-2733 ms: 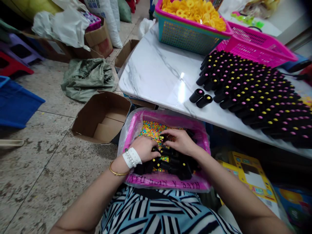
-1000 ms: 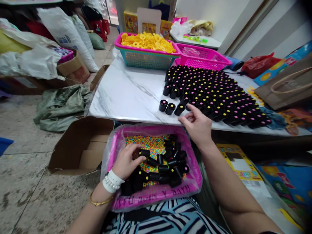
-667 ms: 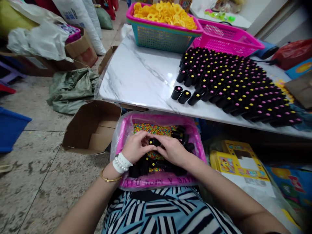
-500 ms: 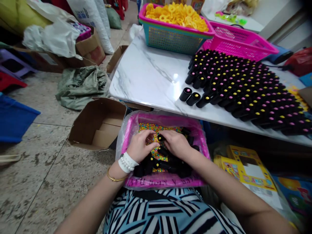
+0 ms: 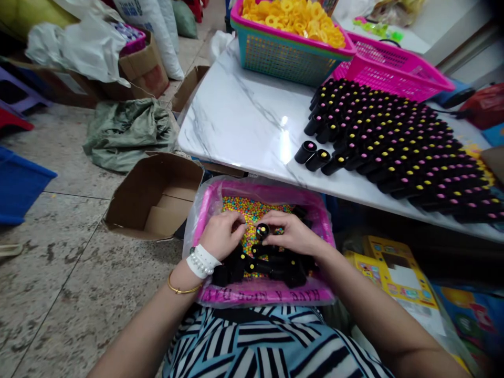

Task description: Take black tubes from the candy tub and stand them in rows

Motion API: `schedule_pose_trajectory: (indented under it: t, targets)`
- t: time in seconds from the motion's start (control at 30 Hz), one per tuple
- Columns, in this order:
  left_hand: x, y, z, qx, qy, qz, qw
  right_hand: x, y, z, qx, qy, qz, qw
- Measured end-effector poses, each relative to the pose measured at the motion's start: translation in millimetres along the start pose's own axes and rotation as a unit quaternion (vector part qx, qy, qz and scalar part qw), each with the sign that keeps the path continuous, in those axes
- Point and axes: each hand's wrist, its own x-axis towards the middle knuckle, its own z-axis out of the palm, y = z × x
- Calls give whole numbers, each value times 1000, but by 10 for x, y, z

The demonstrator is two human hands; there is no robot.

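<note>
Head view shows the right hand (image 5: 296,234) holding a black tube (image 5: 262,231) between its fingers (image 5: 276,216).

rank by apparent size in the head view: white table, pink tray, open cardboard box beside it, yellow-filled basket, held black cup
1. White table
2. Pink tray
3. Open cardboard box and yellow-filled basket, too alike to rank
4. Black cup in the right hand
</note>
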Motion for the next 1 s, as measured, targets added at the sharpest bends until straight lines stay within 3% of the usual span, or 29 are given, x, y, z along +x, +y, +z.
schedule_pose_trajectory:
  t: [0.07,0.17,0.33,0.43,0.57,0.77,0.9,1.0]
  targets:
    - [3,4,27,5,-29,24,999,-66,32,-32,22,34,-3,999]
    - [2,57,107,46,-90,68,993,-79,101,-18,-47,72,-12,996]
    - [7,187,242,151,-182,88,968,63,184,9,-216,1,8,976]
    - [29,194,266,161,-186,68,967,119,183,-10,-177,-22,-8,984]
    - [48,177,256,175,-189,67,964,90,167,-35,-68,43,-22,997]
    - [71,207,256,193,-179,54,963,77,213,122,-225,-46,-34,973]
    - [74,166,234,176,-171,52,968,100,202,246,-286,-48,-9,957]
    - [58,114,210,173,-163,30,971,99,188,275,-262,-50,-12,964]
